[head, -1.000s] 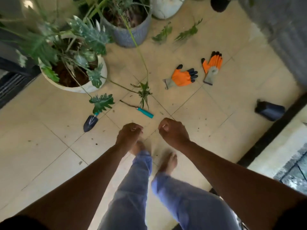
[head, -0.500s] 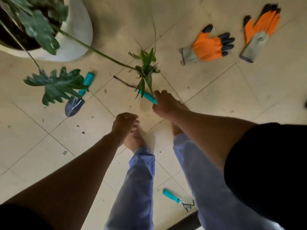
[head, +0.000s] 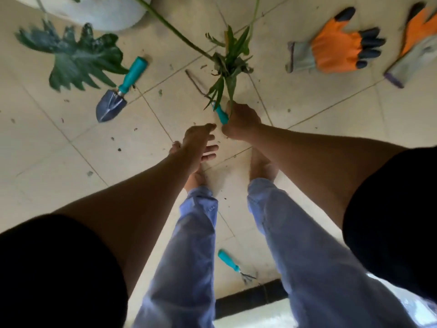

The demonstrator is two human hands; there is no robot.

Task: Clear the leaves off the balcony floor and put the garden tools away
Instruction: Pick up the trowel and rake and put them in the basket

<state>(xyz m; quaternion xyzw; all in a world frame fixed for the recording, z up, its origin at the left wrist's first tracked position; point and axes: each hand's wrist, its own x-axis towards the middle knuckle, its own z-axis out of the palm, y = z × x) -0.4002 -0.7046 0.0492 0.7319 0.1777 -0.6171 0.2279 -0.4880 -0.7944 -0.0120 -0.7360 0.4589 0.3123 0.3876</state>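
Observation:
My right hand is closed round the teal handle of a thin garden tool lying on the tiled floor, its dark metal shaft pointing up-left. A clump of cut green leaves lies over the tool just above that hand. My left hand hovers beside it with fingers spread and holds nothing. A teal-handled trowel lies to the left, partly under a big lobed leaf. A small teal rake lies between my legs, behind my feet.
Two orange work gloves lie on the tiles at the upper right. A white plant pot stands at the top left with a long stem reaching across. Small leaf bits dot the floor. A dark threshold runs behind me.
I have bent lower, so the floor looks closer. My right hand has closed on the teal tool handle, and my left hand has opened and come up beside it.

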